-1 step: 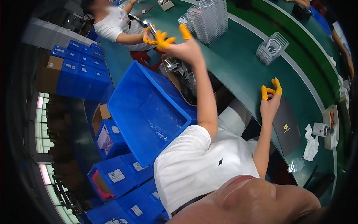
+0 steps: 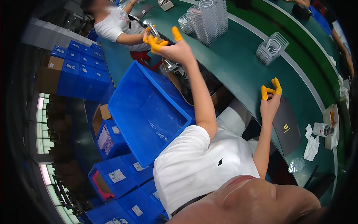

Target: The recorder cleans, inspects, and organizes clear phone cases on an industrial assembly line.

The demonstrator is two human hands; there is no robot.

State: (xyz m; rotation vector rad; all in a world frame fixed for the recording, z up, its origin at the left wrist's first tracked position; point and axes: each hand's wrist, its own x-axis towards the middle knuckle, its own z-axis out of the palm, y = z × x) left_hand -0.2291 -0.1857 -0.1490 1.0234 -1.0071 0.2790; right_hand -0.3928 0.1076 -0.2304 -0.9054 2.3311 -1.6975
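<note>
Left hand [image 2: 169,46], yellow rubber finger cots on the fingertips, is raised and stretched far forward over the edge of the curved dark green worktop [image 2: 238,63]. Fingers are bunched together, thumb sticking up; it seems to pinch the end of a shiny silver metal piece [image 2: 153,28] that slants up and away from it, but the contact is too small to tell for sure. A second shiny metal part [image 2: 172,66] lies just below the wrist at the worktop edge.

Right hand [image 2: 271,99], also in yellow finger cots, is held up above the worktop, fingers curled loosely toward the thumb, nothing visible in it. Flat dark rectangular pad with a small yellow mark [image 2: 286,125] lies on the worktop just beside and below this hand. Stack of clear plastic trays [image 2: 271,48] sits well ahead of it; taller stack of clear trays [image 2: 209,16] stands near the left hand, to its right.

Large empty blue plastic bin [image 2: 147,112] sits below the left forearm, off the worktop. Crumpled white tissue [image 2: 310,143] and a small white roll [image 2: 321,129] lie right of the pad. Another person in a white shirt [image 2: 115,26] works past the left hand.
</note>
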